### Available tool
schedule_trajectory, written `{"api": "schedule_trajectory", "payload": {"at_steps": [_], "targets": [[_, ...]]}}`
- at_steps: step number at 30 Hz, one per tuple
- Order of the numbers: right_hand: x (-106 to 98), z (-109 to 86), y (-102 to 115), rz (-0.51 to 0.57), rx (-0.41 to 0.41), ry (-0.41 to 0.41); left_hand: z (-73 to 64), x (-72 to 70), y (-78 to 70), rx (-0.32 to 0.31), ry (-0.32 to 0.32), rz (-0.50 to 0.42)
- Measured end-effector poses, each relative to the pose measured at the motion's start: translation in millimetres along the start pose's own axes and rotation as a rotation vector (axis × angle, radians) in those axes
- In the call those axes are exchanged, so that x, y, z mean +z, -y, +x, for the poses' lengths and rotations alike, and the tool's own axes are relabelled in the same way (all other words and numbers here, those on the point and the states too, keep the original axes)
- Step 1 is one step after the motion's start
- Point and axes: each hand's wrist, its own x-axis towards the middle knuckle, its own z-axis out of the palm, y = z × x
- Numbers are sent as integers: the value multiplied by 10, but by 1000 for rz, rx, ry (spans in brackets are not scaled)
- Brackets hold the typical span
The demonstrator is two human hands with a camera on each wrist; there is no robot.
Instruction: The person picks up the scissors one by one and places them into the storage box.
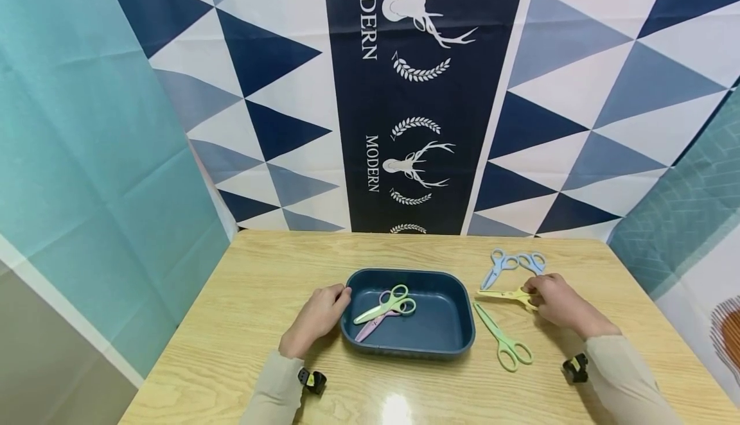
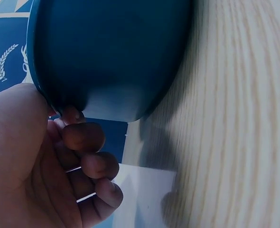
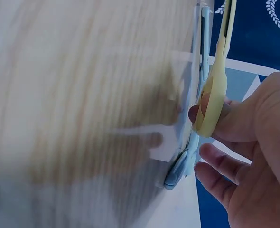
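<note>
My left hand (image 1: 317, 316) pinches the left rim of a dark blue rectangular tray (image 1: 442, 323) between thumb and fingers; the left wrist view shows the tray's outer wall (image 2: 111, 52) close up. Inside it, light green scissors (image 1: 384, 308) lie across pink scissors (image 1: 370, 329). To the right, my right hand (image 1: 559, 304) pinches yellow scissors (image 1: 504, 294) by a handle loop, their blades toward the tray. In the right wrist view the yellow scissors (image 3: 217, 85) are held just off the tabletop. Green scissors (image 1: 500, 335) lie on the table beside the tray.
Two blue pairs of scissors lie behind the right hand: one blue pair (image 1: 493, 273) on the left, another blue pair (image 1: 530, 263) partly hidden by the hand. The wooden table (image 1: 243, 284) meets a patterned cloth backdrop (image 1: 277, 123) at its far edge.
</note>
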Motion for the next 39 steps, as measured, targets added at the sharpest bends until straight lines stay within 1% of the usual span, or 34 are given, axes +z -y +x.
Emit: {"api": "schedule_trajectory", "payload": {"at_steps": [5, 13, 21, 31, 39], "targets": [[-59, 3, 46, 21, -13, -15, 1, -6, -4, 3, -4, 1], [-120, 11, 92, 19, -26, -32, 9, -13, -6, 2, -11, 11], [-177, 21, 94, 23, -3, -37, 13, -8, -3, 7, -13, 6], [-238, 22, 148, 20, 19, -55, 9, 5, 10, 14, -18, 15], [-297, 40, 137, 43, 41, -46, 7, 1, 0, 12, -17, 10]]}}
